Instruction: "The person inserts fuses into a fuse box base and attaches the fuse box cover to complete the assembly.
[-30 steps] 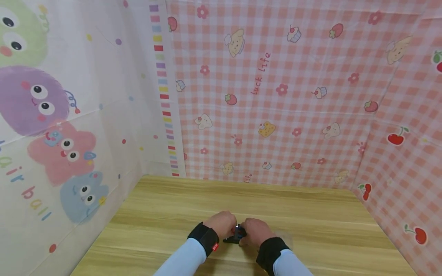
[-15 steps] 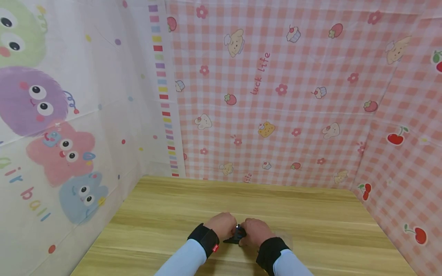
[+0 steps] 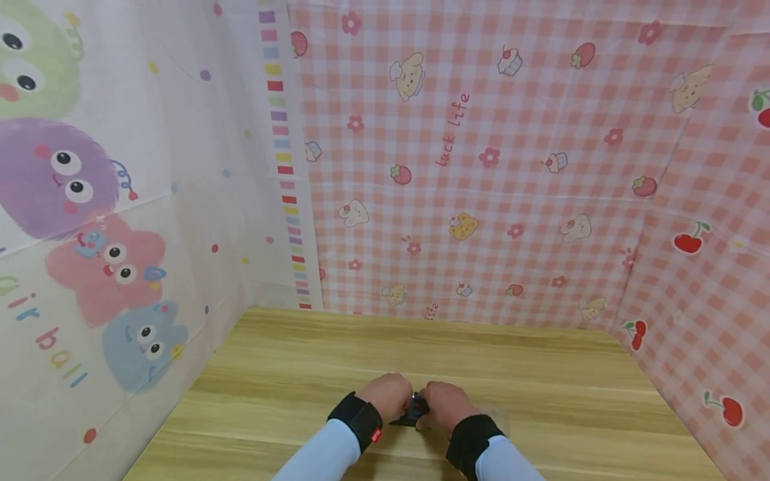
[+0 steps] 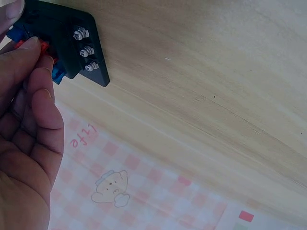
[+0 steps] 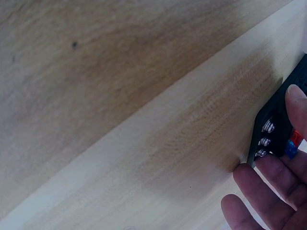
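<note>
In the middle of the table, a small black block [image 3: 411,418] with a flat base is between my hands. A row of three screws [image 4: 85,51] with washers runs along its base. My left hand [image 3: 388,395] pinches a small red piece [image 4: 44,46], shaped like a blade fuse, at the block's raised part. Blue pieces [image 4: 58,75] of similar look sit on either side of the red one. My right hand [image 3: 448,406] holds the block from the right, thumb over its base and fingers along its edge. Its grip is partly cut off in the right wrist view.
Both hands work on a wood-grain table [image 3: 301,354]. A faint, clear piece of something [image 3: 498,417] lies just right of my right hand. Pink checked cloth [image 3: 475,254] rises behind the table, with printed sheeting [image 3: 198,280] on the left side.
Both hands stay at the block with almost the same hold. The left hand has shifted very slightly down in the head view.
</note>
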`<state>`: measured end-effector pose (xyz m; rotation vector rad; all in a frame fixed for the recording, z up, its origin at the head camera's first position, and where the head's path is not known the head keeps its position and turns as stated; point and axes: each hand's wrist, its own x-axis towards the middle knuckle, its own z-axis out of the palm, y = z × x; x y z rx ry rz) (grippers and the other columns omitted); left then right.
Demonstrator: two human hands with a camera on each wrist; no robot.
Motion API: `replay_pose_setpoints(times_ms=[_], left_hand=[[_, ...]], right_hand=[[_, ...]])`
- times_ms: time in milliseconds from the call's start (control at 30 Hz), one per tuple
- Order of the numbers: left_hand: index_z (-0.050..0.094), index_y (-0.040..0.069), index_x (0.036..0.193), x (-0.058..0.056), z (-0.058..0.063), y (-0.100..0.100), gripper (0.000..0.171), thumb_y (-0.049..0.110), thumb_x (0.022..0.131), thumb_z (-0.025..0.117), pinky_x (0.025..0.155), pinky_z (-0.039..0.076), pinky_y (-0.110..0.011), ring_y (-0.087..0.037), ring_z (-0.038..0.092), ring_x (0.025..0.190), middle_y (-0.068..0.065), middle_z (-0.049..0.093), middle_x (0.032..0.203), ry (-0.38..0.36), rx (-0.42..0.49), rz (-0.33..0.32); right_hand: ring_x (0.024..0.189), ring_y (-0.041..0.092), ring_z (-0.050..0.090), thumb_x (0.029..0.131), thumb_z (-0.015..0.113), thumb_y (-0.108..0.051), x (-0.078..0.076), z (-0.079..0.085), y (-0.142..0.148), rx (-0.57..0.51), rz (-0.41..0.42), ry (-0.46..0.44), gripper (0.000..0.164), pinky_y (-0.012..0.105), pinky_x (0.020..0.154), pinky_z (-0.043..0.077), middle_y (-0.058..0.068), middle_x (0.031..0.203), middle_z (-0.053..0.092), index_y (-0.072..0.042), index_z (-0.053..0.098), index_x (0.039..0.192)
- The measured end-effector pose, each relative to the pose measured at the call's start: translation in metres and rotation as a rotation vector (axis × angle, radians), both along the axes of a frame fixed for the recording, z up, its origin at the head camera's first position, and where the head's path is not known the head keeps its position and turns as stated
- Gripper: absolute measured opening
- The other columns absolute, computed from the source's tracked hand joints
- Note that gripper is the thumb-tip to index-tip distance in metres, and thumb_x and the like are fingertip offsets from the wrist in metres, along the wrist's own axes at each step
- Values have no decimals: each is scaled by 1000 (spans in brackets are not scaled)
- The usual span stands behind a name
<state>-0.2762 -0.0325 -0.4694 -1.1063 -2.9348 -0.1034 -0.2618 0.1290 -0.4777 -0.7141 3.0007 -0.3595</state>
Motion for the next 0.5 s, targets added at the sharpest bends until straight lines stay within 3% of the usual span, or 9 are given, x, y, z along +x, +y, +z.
replay_pose_setpoints(times_ms=[500], left_hand=[[66, 16, 63, -3, -4, 1, 24, 6, 81, 78, 53, 35, -19, -6, 40, 53, 12, 48, 55, -4, -28, -16]], right_hand=[[69, 13, 53, 71, 90, -23, -2, -1, 0, -12, 21, -8, 31, 33, 69, 47, -3, 77, 58, -6, 72, 90]])
